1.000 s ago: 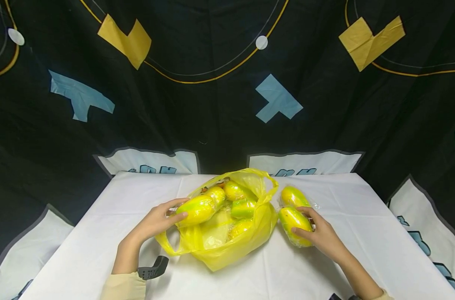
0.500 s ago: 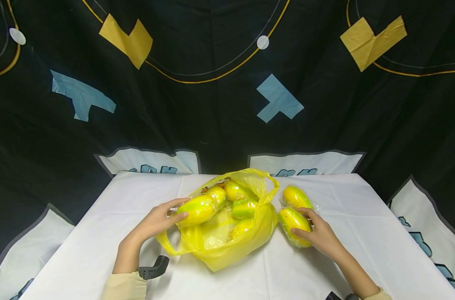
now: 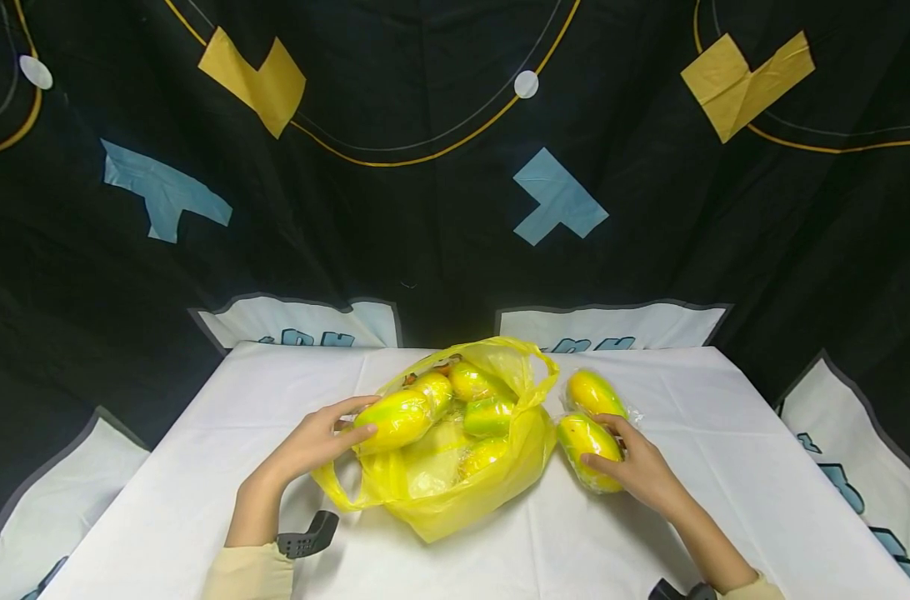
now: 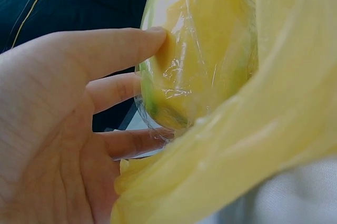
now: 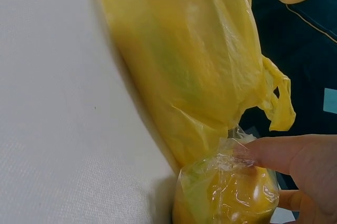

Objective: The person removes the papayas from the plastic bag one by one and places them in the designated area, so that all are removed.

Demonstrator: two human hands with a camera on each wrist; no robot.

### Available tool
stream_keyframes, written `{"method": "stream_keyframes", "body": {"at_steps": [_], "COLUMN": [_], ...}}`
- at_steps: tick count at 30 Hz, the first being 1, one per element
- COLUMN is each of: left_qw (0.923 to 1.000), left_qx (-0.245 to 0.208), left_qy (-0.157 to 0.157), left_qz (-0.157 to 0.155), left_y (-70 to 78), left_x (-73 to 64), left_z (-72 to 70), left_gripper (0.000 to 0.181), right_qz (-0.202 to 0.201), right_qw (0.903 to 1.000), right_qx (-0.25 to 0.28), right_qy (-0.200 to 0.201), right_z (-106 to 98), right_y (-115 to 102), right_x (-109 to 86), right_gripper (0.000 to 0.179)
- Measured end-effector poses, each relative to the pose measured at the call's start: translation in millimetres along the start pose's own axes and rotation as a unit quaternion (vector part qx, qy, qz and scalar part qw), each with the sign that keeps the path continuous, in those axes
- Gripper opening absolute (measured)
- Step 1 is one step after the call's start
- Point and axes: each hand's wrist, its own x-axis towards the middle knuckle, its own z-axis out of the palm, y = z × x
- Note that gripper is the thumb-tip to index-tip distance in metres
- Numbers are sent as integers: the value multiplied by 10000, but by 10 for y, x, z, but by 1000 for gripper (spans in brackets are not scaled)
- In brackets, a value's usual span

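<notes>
A yellow-green oval fruit (image 3: 393, 419) in clear wrap lies at the left side of the mouth of a thin yellow plastic bag (image 3: 455, 510). My left hand (image 3: 322, 435) grips its outer end, thumb on the near face and fingers behind, as the left wrist view shows. Inside the bag are several similar wrapped fruits (image 3: 488, 417). To the right of the bag, my right hand (image 3: 645, 467) holds another wrapped fruit (image 3: 586, 450) between thumb and fingers, close over the cloth. Just behind that one rests one more wrapped fruit (image 3: 593, 392).
A white cloth (image 3: 275, 367) covers the table. One bag handle (image 3: 342, 492) droops at the front left, and the other handle (image 3: 539, 375) stands up at the back right. Behind the table hangs a black curtain (image 3: 425, 233) with yellow and blue shapes.
Over the last second the fruit behind my right hand has shifted very slightly to the right. Both hands keep their holds and the bag stays in place.
</notes>
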Motion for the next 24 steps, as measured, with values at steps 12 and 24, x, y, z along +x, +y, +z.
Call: {"method": "stream_keyframes", "body": {"at_steps": [12, 24], "left_qw": [10000, 10000], "left_qx": [-17, 6], "left_qy": [-57, -72], "left_qz": [-20, 12], "left_y": [11, 3], "left_x": [-12, 2], "left_z": [-5, -5], "left_gripper": [55, 55], "right_qz": [-98, -274], "right_qw": [9999, 9994], "right_qx": [-44, -18], "right_qy": [77, 192], "right_z": [-11, -63], "right_y": [15, -36], "right_x": [-2, -33], "right_gripper": [67, 66]}}
